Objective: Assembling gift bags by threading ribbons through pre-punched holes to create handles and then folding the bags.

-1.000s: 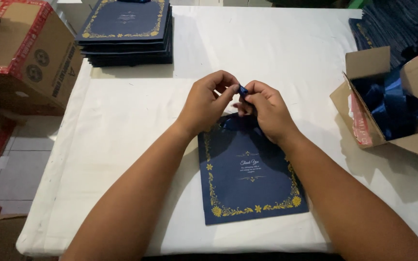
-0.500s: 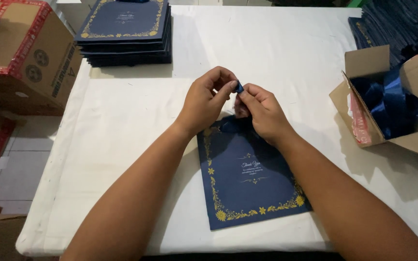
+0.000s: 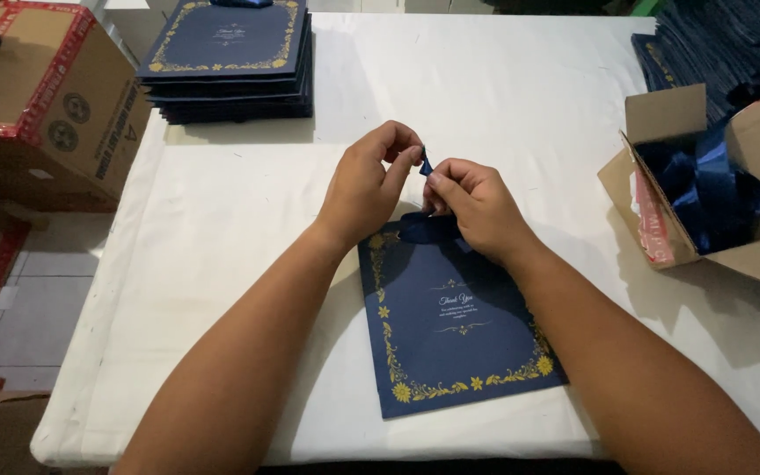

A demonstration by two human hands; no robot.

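Both hands pinching dark blue ribbon (image 3: 426, 164) at centre: left hand (image 3: 367, 189) from 9 o'clock, right hand (image 3: 472, 207) from 3. Ribbon loop just above navy card (image 3: 455, 325). Best kept taut, fingertips close, card flat. Ribbon box (image 3: 705, 189) at 3, card stack (image 3: 230, 57) at 11.

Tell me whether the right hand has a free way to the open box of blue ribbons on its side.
Probably yes: bare white table lies between the right hand and the open box, but its fingers pinch a blue ribbon with the left hand.
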